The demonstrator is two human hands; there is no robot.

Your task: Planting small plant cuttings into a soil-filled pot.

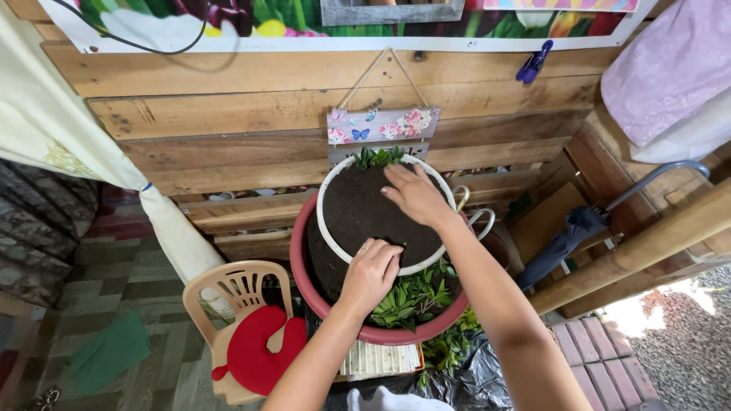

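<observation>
Though seemingly tilted, pot mouth-up.

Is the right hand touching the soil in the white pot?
Touching: the head view shows the right hand lying palm-down on the dark soil in the white pot.

Single view, from my head: I'm looking steeply down and forward toward the brown wooden plank wall. It's close, at arm's reach; my forearms enter from the bottom edge. The round white soil-filled pot sits mid-frame, and floor shows at both lower corners.
</observation>
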